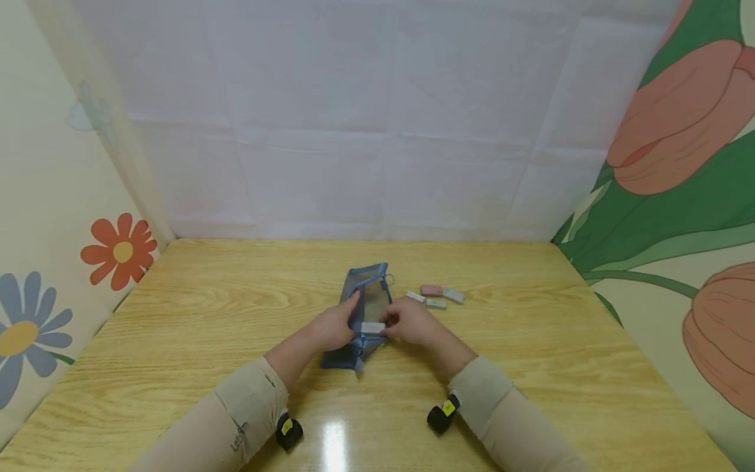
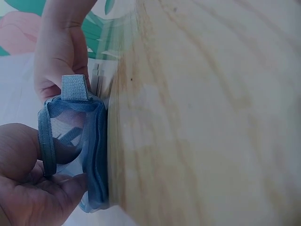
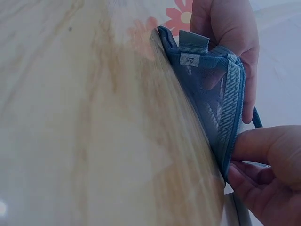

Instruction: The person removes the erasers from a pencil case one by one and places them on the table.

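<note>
A blue mesh zip pouch (image 1: pixel 341 358) lies on the table with its zipped side gaping. My left hand (image 1: pixel 335 329) grips its left edge, the thumb along the opening; in the left wrist view the fingers (image 2: pixel 69 149) show through the mesh. From the right, my right hand (image 1: pixel 415 322) pinches the end of a small white block (image 1: pixel 372 328) at the pouch's mouth. The right wrist view has the right thumb (image 3: pixel 256 143) and fingertips close against the pouch's zip edge, hiding the block. A small tag (image 3: pixel 189 60) marked 25 is sewn near the pouch's end.
Just beyond my right hand lie a pink block (image 1: pixel 431 290), a green block (image 1: pixel 436 303), a pale grey block (image 1: pixel 453 295) and a white block (image 1: pixel 415 296). The wood-grain table (image 1: pixel 236 282) ends at a white cloth (image 1: pixel 330 177) behind. Flower-patterned panels flank both sides.
</note>
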### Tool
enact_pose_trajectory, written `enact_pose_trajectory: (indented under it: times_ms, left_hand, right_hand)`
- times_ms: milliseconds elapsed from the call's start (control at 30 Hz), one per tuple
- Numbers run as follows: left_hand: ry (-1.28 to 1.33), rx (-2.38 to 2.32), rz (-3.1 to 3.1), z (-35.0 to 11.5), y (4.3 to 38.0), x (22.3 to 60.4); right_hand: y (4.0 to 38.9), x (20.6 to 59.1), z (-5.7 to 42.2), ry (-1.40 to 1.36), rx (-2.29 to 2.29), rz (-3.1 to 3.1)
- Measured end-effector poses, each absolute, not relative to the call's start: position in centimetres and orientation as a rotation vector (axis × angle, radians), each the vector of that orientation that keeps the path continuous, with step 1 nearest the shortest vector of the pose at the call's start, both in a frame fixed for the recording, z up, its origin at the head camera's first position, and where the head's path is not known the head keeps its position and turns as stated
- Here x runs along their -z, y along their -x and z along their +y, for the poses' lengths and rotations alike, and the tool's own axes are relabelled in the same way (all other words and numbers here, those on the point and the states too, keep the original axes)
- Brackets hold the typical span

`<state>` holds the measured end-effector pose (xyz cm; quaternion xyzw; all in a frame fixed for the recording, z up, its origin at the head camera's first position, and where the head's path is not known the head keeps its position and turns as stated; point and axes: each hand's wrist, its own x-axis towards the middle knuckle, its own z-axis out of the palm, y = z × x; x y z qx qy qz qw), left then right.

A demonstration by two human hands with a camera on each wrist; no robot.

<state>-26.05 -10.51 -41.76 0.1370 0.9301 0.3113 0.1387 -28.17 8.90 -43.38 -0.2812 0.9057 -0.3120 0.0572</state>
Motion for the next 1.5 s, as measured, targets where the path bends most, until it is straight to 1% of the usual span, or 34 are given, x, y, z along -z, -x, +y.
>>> enact_pose_trajectory:
  times_ms: [467, 900, 1500]
  left_hand:
    - [-0.4, -0.901, 2.688, -10.5, 26.1, 41.8]
    - [-0.438, -0.937, 2.7, -10.1, 26.0, 42.0]
    - [-0.421, -0.928, 2.658, -10.0, 25.8, 41.6]
  right_hand:
    - [28.2, 43.7, 9.0, 0.79, 1.022, 2.75]
    - [28.1, 42.7, 9.7, 0.685, 1.027, 2.678]
    - [28.5, 41.9, 12.0, 0.759, 1.109, 2.66]
